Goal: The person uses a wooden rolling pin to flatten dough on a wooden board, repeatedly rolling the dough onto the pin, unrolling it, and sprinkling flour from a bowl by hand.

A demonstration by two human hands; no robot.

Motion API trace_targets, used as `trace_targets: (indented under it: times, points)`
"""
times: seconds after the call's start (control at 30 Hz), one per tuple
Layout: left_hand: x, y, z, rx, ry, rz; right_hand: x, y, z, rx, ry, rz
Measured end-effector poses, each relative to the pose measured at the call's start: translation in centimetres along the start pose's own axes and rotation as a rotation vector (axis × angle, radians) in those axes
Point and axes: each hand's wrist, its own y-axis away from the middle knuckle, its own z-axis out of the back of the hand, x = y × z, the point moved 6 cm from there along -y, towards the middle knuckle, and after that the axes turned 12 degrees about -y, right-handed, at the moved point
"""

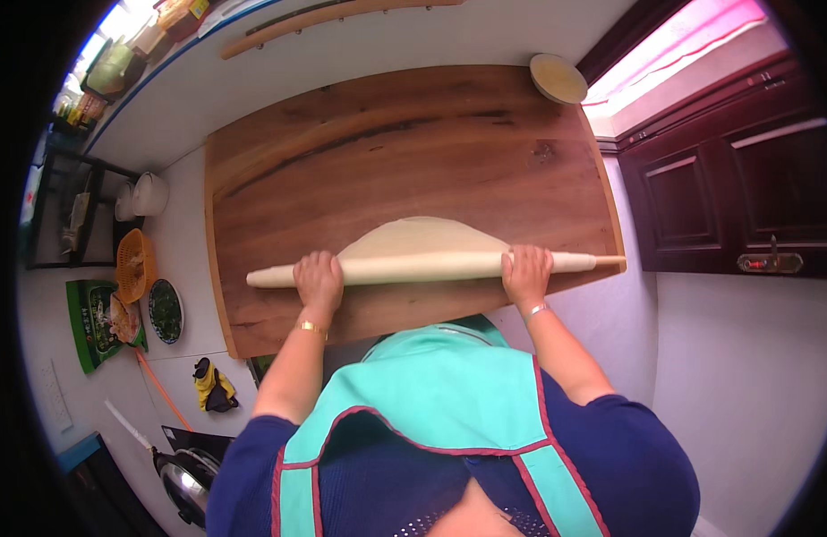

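Note:
A pale sheet of dough (422,236) lies on a brown wooden board, its far edge curving outward in an arc. The near part of the dough is wrapped round a long rolling pin, and this dough-covered roll (422,268) runs crosswise near the board's front. At the right the pin's bare wooden tip (610,259) sticks out. My left hand (319,279) is closed over the roll left of its middle. Farther right, my right hand (526,273) grips the roll the same way. The pin under the dough is hidden.
The large wooden board (387,152) fills the middle. A round pale bowl (558,79) sits at its far right corner. To the left are a yellow basket (136,265), a bowl of greens (166,311) and a green bag (89,324). A dark red door (727,179) stands right.

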Motion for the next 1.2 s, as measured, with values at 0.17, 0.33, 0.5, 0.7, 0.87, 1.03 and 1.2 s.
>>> trace_targets:
  times: [0.17, 0.33, 0.5, 0.7, 0.87, 1.03, 1.2]
  points:
    - [-7.1, -7.6, 0.0, 0.315, -0.079, -0.223, 2.5, -8.8, -2.8, 0.196, -0.098, -0.128]
    - [-13.2, -3.6, 1.0, -0.156, 0.105, -0.333, 10.8, -3.9, -8.2, 0.196, -0.011, 0.163]
    - [-11.5, -12.8, -2.5, 0.074, -0.038, -0.278, 10.0, -14.4, -9.5, 0.542, -0.01, 0.033]
    - [-8.8, -8.2, -1.9, -0.223, 0.074, -0.132, 6.0, -9.6, -7.2, -0.139, -0.068, 0.205]
    - [-9.1, -23.0, -5.4, 0.269, 0.042, -0.098, 1.6, -23.9, -12.4, 0.331, -0.149, -0.129]
    - [-4.1, -19.7, -1.4, -0.464, -0.016, -0.114, 1.4, -20.2, -6.5, -0.367, 0.004, 0.218]
    - [-2.9, -29.5, -8.3, 0.293, 0.091, 0.005, -2.0, -30.4, -12.1, 0.066, -0.022, 0.014]
